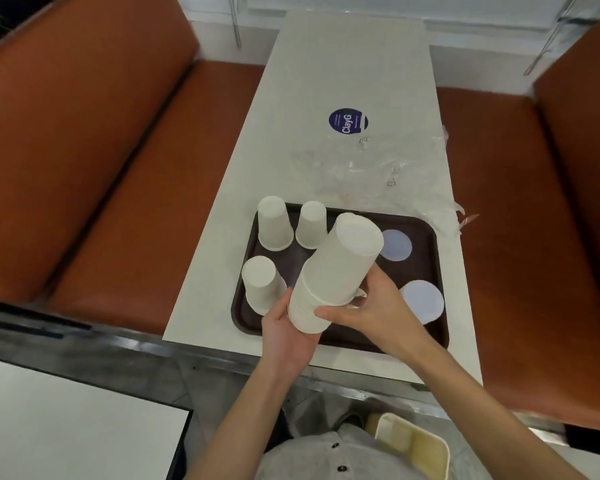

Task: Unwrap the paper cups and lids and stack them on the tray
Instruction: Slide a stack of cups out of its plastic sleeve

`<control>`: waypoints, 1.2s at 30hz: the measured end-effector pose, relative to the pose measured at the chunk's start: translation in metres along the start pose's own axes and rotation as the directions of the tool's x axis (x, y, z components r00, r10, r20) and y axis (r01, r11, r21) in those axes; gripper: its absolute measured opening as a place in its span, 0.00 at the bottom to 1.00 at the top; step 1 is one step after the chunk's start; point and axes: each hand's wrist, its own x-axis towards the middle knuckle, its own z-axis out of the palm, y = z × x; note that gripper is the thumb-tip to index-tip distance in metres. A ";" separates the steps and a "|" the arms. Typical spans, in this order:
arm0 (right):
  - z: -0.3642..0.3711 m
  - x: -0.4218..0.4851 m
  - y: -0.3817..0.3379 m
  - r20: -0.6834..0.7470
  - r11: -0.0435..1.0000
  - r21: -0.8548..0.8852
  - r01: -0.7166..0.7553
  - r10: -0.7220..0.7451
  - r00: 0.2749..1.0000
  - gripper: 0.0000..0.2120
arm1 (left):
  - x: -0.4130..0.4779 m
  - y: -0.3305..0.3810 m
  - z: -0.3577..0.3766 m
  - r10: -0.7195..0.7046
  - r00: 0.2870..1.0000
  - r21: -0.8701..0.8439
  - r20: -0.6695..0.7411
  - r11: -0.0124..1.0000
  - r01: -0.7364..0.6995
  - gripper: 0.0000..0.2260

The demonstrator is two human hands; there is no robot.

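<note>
A dark brown tray (426,223) lies on the near end of a white table. I hold a tilted stack of white paper cups (336,268) upside down above the tray. My left hand (284,327) grips the stack's lower rim end from the left. My right hand (374,306) grips it from the right. Three upside-down white cups stand on the tray: one at the back left (273,226), one beside it (311,224), one at the front left (261,285). Two white lids lie on the tray's right side, one farther back (397,244) and one nearer (423,301).
Crumpled clear plastic wrap (388,174) lies on the table behind the tray, reaching the right edge. A round blue sticker (347,121) is on the tabletop beyond it. Orange-brown bench seats (118,188) flank the table. A pale compartment container (409,445) sits below, near my body.
</note>
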 end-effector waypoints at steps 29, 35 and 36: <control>0.082 0.012 0.054 -0.319 0.998 -0.065 -0.006 -0.015 0.948 0.35 | -0.029 0.011 -0.042 0.025 0.996 0.523 -0.081 0.852 0.022 0.14; 0.074 -0.007 0.053 -0.269 0.993 -0.054 -0.106 0.088 0.959 0.47 | -0.059 0.040 -0.062 0.077 0.996 0.765 0.034 0.639 -0.076 0.10; 0.070 -0.014 0.052 -0.289 0.992 -0.068 -0.106 0.082 0.954 0.46 | -0.061 0.044 -0.065 0.075 0.996 0.783 0.047 0.616 -0.084 0.10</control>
